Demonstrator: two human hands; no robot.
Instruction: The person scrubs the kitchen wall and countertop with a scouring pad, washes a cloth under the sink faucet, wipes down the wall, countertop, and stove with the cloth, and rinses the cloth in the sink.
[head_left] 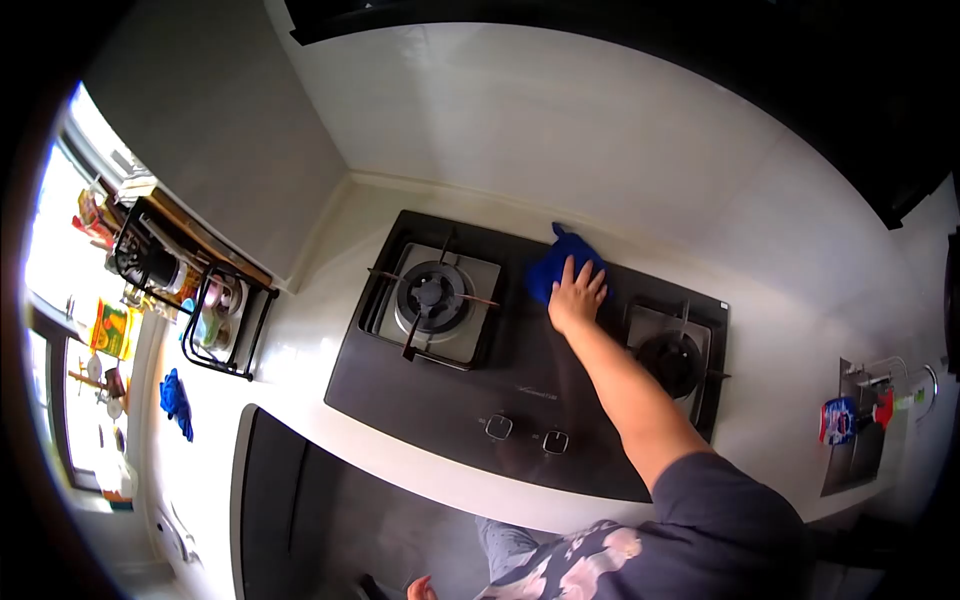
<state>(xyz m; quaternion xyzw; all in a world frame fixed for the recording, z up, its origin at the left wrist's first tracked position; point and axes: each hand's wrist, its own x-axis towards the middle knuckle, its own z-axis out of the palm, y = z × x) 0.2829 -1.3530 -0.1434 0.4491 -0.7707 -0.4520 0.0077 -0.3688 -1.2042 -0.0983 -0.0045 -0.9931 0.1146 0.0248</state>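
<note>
My right hand [577, 298] lies with spread fingers on a blue cloth [566, 262], pressing it on the back of the black gas cooktop [450, 395], between the two burners. The left burner [430, 292] has a metal pan support around it. My forearm reaches past the right burner [670, 363] and partly covers it. Two knobs [499, 427] sit near the cooktop's front edge. At the bottom edge, only some fingers of my left hand [421, 589] show, low in front of the counter; most of that hand is cut off.
A black wire rack [225, 320] with jars stands on the left counter. Another blue cloth [176, 404] lies beyond it. At the right, a spray bottle [845, 420] is near the sink [858, 465]. A dark hood [700, 60] hangs above the wall.
</note>
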